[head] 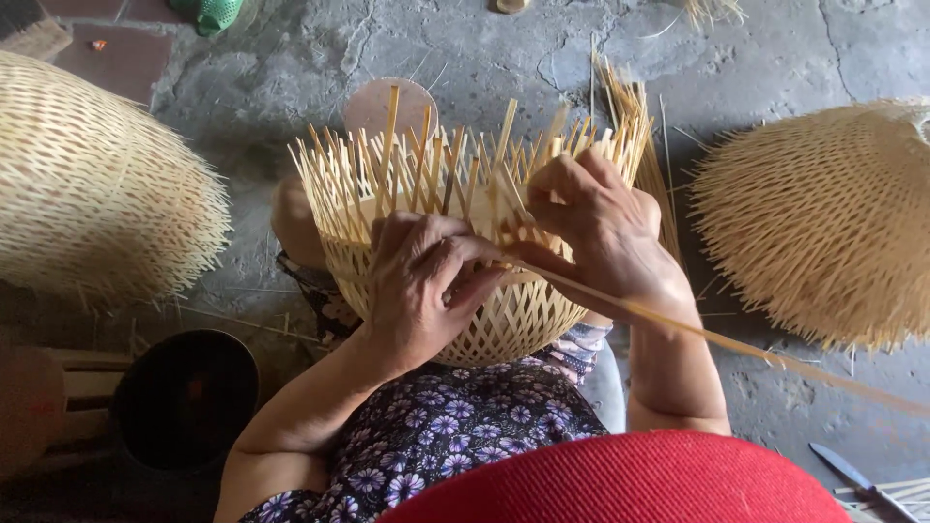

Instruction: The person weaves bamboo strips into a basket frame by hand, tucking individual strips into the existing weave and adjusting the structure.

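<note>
looking down past a red hat brim (620,479) and a flowery dark dress (436,426), right at the bottom of the view. resting on the lap, a small round bamboo basket (484,320), half made. pressing on its rim with the left hand (426,286), fingers bent and closed down on the strips there. pinching with the right hand (601,228), closed on one long bamboo strip (736,344) that is running out to the right, past the wrist and over the floor. feeding the near end of that strip into the rim, right where both hands are meeting.

looking done: the round bottom and the lower wall, all crossed and woven tight. looking not done: the top. sticking up all round the rim, lots of loose strip ends (407,174), not yet tucked in or cut. so maybe a bit over halfway, with the rim band only partly round.

sitting on the grey stone floor (291,68): a big woven basket (87,184) on the left and another big woven basket (823,223) on the right, both with spiky ends too. lying past the small basket, a bundle of spare strips (635,107). standing at the lower left, a dark round pot (189,397). lying at the lower right, a knife (857,479).
</note>
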